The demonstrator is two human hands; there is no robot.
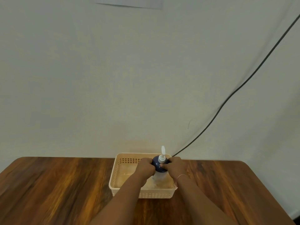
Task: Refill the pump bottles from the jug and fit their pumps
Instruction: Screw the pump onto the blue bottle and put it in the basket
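Squarely in the middle of the view, a pump bottle stands upright inside a cream plastic basket, toward the basket's right half. The bottle has a rounded, glossy dark-blue shoulder and a paler, translucent lower body. Whether liquid sits in it cannot be told. A white pump is seated on its neck, with a ribbed collar and a slim nozzle that points up and away from the person.

Both hands close on the bottle. The left hand has its fingers curled round the left side of the blue dome, and the right hand wraps the right side, with one fingertip showing just below the pump collar. A thin bangle circles the right wrist. Both forearms reach in from the bottom edge of the view and pass over the basket's near rim.

The basket is rectangular with rounded corners. Its smooth walls are pierced by rows of small square holes, and apart from the bottle nothing in it can be made out. It rests near the far edge of a wooden table, whose top is a warm brown with streaky grain and rounded corners.

Behind the table hangs a pale, softly creased cloth backdrop. A black cable runs across it on a slant from the upper right down to just behind the basket.
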